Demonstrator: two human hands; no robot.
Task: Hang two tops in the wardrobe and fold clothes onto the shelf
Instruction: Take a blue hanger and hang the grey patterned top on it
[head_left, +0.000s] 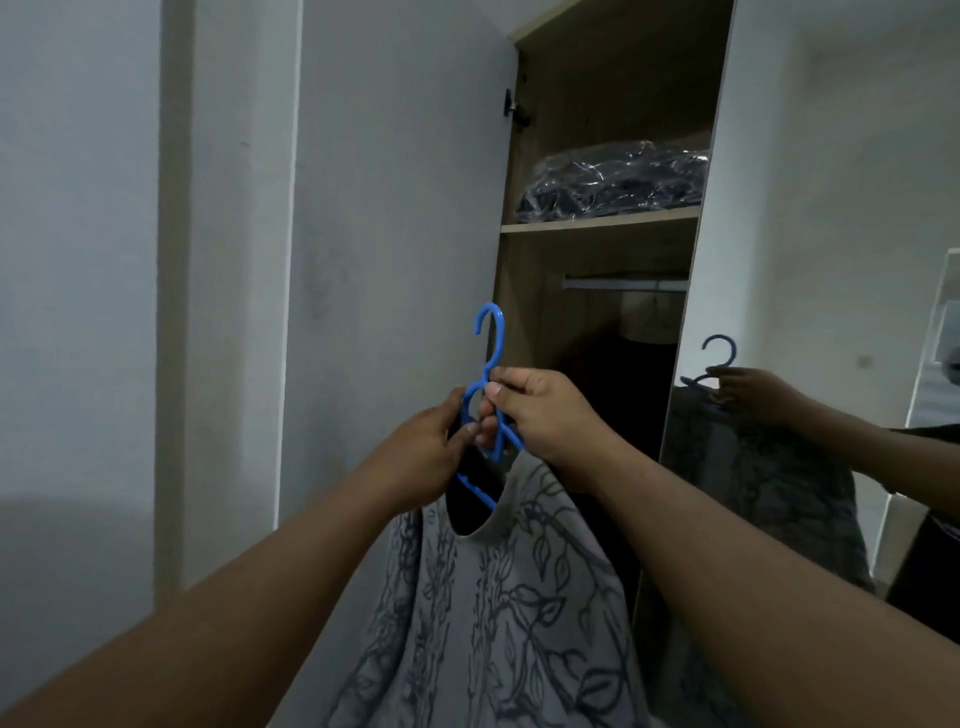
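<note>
Both hands up in front of the open wardrobe. My right hand (540, 415) has its grip closed on the blue plastic hanger (491, 395) just below the hook, thumb and fingers pinched round the neck; that's what carries the weight. My left hand (431, 447) grips the hanger's left shoulder where it meets the neck, fingers curled round the plastic, probably to steady it and keep it from swinging.

The grey sleeveless top with a dark leaf print (483, 597) is already on the hanger, neckline draped over the arms, body hanging straight down, near and centre. So dressing the hanger looks done; hanging is not.

Hook points up, open side to the left, well below and left of the metal hanging rail (626, 284), which sits far inside under the wooden shelf (597, 222). A plastic-wrapped bundle of dark fabric (613, 179) lies on that shelf. Dark clothing seems to hang beneath the rail already, too dim to tell what.

Mirrored door (779, 467) on the right reflects the hanger and hand.

Next, as I judge it: lift, reach far-right, turn the hook across the rail. Risk is the top slipping off if the hanger tilts.
</note>
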